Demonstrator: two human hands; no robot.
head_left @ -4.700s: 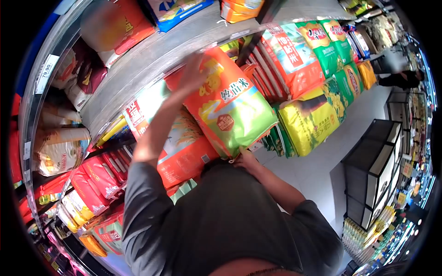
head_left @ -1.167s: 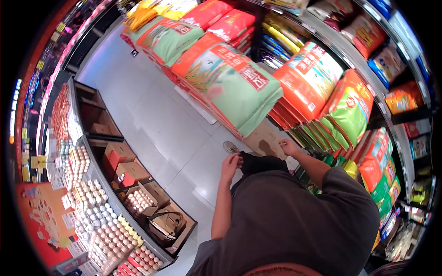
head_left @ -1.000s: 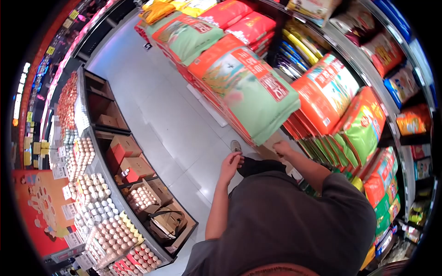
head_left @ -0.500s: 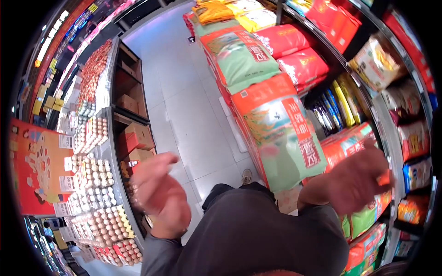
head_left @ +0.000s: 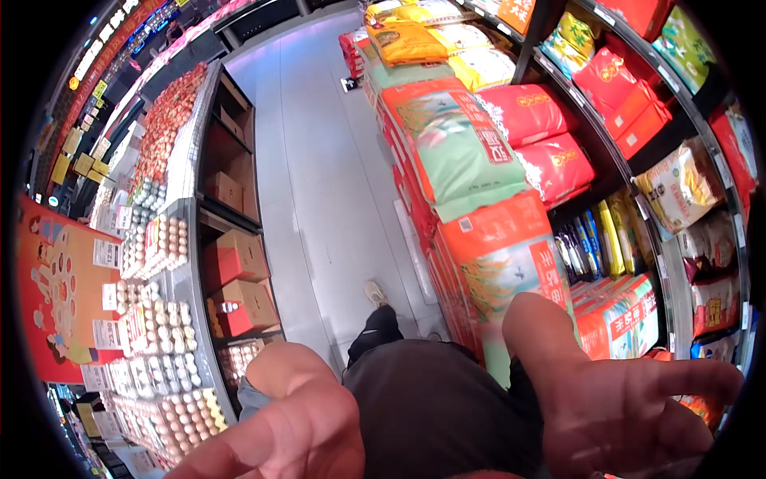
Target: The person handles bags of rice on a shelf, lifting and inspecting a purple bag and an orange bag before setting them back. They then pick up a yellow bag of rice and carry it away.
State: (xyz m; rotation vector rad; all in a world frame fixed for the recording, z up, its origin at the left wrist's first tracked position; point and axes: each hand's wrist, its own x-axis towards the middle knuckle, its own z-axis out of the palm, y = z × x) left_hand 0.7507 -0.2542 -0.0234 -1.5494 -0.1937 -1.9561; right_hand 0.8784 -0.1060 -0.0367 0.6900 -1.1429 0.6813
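My left hand [head_left: 299, 419] is low in the view, palm turned up and fingers apart, with nothing in it. At the lower right, my right hand [head_left: 610, 391] is also palm up, fingers spread and holding nothing. It overlaps the near end of a stack of orange and green bags [head_left: 507, 251], and I cannot make out any contact. Egg trays [head_left: 187, 419] lie on the display to the left of my left hand. Between my hands is my dark clothing, with one shoe [head_left: 375, 294] on the floor ahead.
A grey tiled aisle [head_left: 319, 168] runs forward. Along its left side stands a dark shelf unit with cardboard boxes [head_left: 247, 307]. Red bags [head_left: 550, 164] and yellow bags [head_left: 407, 41] are stacked on the right, beside tall shelves of packaged goods [head_left: 678, 188].
Both hands have come lower and nearer the camera and now show their palms, fingers spread. A shoe has come forward, and the stacked bags sit further right in view.
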